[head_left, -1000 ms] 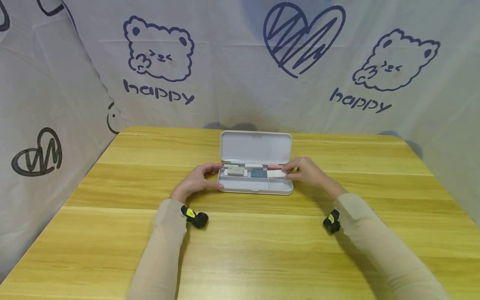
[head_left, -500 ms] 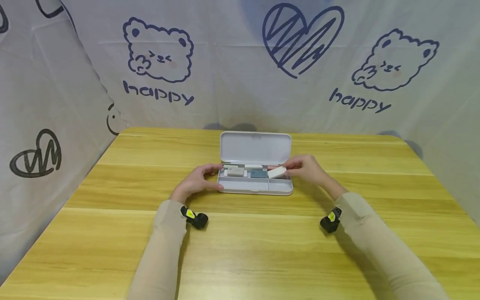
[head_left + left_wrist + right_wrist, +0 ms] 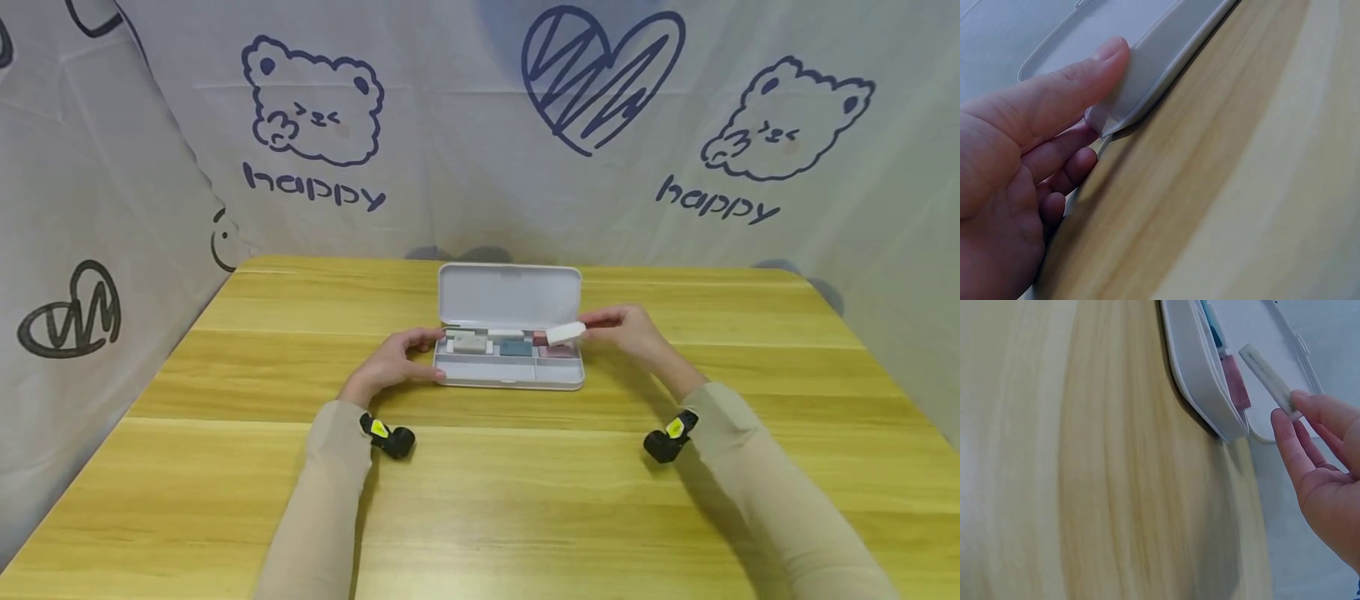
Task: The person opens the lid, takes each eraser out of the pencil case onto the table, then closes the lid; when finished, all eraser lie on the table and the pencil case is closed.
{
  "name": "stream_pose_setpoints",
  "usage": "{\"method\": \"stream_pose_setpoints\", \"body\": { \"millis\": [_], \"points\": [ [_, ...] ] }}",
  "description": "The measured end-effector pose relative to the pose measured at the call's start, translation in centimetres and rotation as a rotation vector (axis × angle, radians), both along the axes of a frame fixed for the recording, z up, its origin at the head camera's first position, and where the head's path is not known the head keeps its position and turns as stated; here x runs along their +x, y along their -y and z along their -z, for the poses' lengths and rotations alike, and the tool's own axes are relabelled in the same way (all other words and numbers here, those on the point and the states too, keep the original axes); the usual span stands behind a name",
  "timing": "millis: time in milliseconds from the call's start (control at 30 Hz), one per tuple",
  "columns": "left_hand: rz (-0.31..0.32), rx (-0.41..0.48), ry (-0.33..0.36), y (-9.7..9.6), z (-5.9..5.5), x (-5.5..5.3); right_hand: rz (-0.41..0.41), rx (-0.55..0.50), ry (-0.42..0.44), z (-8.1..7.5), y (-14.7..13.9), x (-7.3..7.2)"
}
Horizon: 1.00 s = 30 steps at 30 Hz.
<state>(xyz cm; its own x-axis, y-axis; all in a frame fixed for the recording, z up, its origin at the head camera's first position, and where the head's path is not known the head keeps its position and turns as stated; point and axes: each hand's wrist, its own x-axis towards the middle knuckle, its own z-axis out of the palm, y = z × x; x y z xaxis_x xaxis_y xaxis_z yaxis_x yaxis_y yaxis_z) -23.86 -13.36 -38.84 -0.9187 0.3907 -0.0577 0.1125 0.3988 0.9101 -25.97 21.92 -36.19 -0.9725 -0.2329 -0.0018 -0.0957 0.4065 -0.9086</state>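
A white pencil case point(image 3: 480, 384) lies on the table with its lid point(image 3: 510, 296) raised at the back. My left hand point(image 3: 390, 360) holds the case's left end; in the left wrist view the thumb lies over the rim and the other fingers curl beside the case. Between thumb and fingertips, my right hand point(image 3: 632, 335) pinches one end of a white eraser point(image 3: 566, 334), tilted above the case's right end. Below it, a pink block point(image 3: 1235, 381) sits in the case. A blue-grey block point(image 3: 515, 347) and a pale grey block point(image 3: 470, 344) lie farther left inside.
The wood-grain table point(image 3: 495, 500) spreads around the case. A white printed cloth point(image 3: 465, 167) hangs behind it. The case's front has a long compartment point(image 3: 487, 367) and a short one point(image 3: 558, 370) at right.
My right hand has lifted the white eraser from the case's right side, up and to the right, uncovering a pink block. My left hand stays on the case's left end.
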Motion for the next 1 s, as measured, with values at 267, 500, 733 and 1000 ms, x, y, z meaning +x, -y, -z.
{"method": "stream_pose_setpoints", "body": {
  "millis": [267,500,733,1000],
  "points": [
    [0.002,-0.006,-0.016,0.1,0.9,-0.5,0.056,-0.117,0.032,0.2,-1.6,-0.2],
    [-0.004,0.003,-0.026,0.2,0.9,-0.6,0.083,-0.215,0.055,0.3,-3.0,-0.3],
    [-0.003,0.001,-0.025,0.2,0.9,-0.6,0.075,-0.327,0.087,1.0,-4.3,-0.5],
    [-0.009,-0.004,-0.004,0.2,1.0,-0.8,0.077,-0.194,0.148,1.5,-4.6,-0.7]
  ]
}}
